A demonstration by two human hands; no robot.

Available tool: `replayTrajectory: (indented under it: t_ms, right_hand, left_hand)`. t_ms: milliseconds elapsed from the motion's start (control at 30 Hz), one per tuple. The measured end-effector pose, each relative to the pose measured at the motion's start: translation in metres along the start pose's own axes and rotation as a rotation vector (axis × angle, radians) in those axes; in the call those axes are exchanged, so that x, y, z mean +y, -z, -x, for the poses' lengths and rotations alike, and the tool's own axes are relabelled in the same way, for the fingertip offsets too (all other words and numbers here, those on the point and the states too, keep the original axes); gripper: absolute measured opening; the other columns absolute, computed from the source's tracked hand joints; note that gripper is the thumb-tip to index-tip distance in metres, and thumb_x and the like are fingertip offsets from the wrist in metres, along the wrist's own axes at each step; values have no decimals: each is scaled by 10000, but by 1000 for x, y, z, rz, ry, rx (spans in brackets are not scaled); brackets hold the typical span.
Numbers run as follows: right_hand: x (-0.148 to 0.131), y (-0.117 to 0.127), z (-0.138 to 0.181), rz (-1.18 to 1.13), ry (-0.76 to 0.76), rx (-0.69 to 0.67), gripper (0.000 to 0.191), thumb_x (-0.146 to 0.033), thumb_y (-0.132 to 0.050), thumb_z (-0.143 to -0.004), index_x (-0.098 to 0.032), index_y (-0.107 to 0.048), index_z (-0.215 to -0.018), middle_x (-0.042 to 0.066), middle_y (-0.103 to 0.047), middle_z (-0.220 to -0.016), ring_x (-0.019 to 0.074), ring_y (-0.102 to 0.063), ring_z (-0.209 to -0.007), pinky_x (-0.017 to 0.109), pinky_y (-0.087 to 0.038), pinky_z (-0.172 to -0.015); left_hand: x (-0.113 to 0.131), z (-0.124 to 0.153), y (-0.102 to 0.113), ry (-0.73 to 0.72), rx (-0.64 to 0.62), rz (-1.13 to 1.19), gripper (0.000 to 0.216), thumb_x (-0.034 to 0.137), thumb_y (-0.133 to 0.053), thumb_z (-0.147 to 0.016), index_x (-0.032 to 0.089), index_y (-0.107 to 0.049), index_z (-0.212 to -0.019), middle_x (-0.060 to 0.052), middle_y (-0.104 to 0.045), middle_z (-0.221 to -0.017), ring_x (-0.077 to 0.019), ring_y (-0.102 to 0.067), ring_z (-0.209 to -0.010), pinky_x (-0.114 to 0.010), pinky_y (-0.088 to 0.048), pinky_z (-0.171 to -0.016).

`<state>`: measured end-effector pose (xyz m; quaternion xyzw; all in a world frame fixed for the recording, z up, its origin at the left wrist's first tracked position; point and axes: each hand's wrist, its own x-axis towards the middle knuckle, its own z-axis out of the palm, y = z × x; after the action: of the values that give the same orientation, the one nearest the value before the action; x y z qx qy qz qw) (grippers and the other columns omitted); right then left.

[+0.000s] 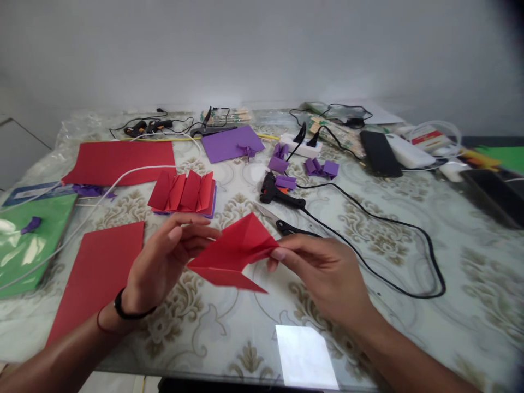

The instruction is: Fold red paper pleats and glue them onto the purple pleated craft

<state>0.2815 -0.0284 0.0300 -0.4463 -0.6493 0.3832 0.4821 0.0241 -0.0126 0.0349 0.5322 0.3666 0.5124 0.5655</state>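
Note:
A folded red paper piece (235, 254) is held above the table between both hands. My right hand (323, 270) pinches its right corner with thumb and fingertips. My left hand (164, 262) curls beside the paper's left edge, fingertips touching it; a black band circles that wrist. Behind the paper lie black-handled scissors (282, 224) and a black glue gun (278, 194) with its cord.
Flat red sheets (96, 273) (118, 161) lie at the left, a stack of pleated red pieces (184, 194) in the middle. A purple sheet (231, 143), small purple folds (321, 168), green paper (28, 240), a phone (379, 153), a power strip and cables crowd the back.

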Motion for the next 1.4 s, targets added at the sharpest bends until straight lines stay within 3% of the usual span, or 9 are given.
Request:
replayTrajectory:
  t_ms: [100, 233, 433, 533, 833, 1033, 1200, 1267, 1400]
  right_hand:
    - [2, -1, 1, -84, 80, 45, 141, -245, -785, -926, -272, -838, -798, 3, -818, -729, 182, -760, -650, 280, -604, -623]
    - [3, -7, 1, -152, 245, 49, 106, -260, -773, -952, -295, -868, -921, 34, -852, -871, 212, -787, -748, 355, -636, -719]
    - [4, -14, 3, -67, 367, 11, 170, -194, -781, -935, -305, -865, -1032, 53, -851, -924, 230, -789, -770, 411, -634, -747]
    - [4, -16, 4, -34, 400, 20, 222, -120, -775, -911, -284, -862, -1033, 62, -840, -912, 223, -770, -752, 399, -627, -713]
    - [1, -25, 11, 29, 403, -17, 144, -67, -774, -870, -203, -814, -897, 73, -786, -816, 208, -724, -698, 359, -610, -666]
    - [-4, -24, 13, 88, 389, -29, 163, -54, -737, -883, -207, -779, -850, 62, -755, -771, 193, -708, -668, 327, -591, -621]
    - [1, -10, 6, 176, 336, 2, 161, -57, -718, -899, -201, -754, -838, 65, -759, -818, 188, -730, -736, 290, -590, -640]
    - [5, -3, 2, 236, 313, 9, 165, -67, -708, -909, -198, -735, -811, 60, -757, -820, 178, -725, -727, 270, -572, -616]
    - [8, 7, -5, 291, 271, -30, 164, -94, -692, -924, -197, -728, -802, 51, -757, -826, 164, -720, -720, 250, -561, -608]
  left_hand:
    - [0, -2, 0, 62, -119, 33, 227, 403, -742, -951, 230, -801, -1086, -81, -828, -1010, -241, -798, -912, -297, -639, -772]
    - [3, 5, -4, -107, -342, -254, 139, 358, -785, -919, 225, -796, -957, -62, -800, -850, -212, -767, -744, -263, -592, -645]
    - [9, 16, -4, -343, -225, -444, 171, 342, -755, -957, 337, -812, -1119, -70, -841, -939, -246, -801, -788, -304, -623, -666]
    - [10, 20, 0, -443, -175, -481, 219, 355, -748, -965, 315, -822, -1167, -82, -847, -968, -251, -814, -823, -296, -654, -707]
    - [13, 22, 6, -266, -325, -439, 263, 231, -693, -993, 328, -825, -1199, -33, -845, -1058, -244, -823, -887, -275, -675, -836]
    - [9, 24, -4, -169, -256, -397, 220, 342, -675, -1017, 347, -790, -1204, 10, -832, -1089, -225, -808, -955, -261, -650, -878]
    - [2, 21, -4, -447, 1, -183, 488, 361, -819, -918, 431, -593, -1346, 33, -784, -1221, -208, -777, -1014, -333, -655, -892]
    - [3, 16, 3, -561, -103, -339, 444, 298, -790, -946, 335, -641, -1363, -33, -784, -1207, -223, -772, -1021, -324, -664, -838]
    - [11, 8, 16, -672, -219, -698, 162, 192, -663, -1019, 208, -786, -1124, -94, -794, -1127, -182, -781, -888, -238, -636, -709]
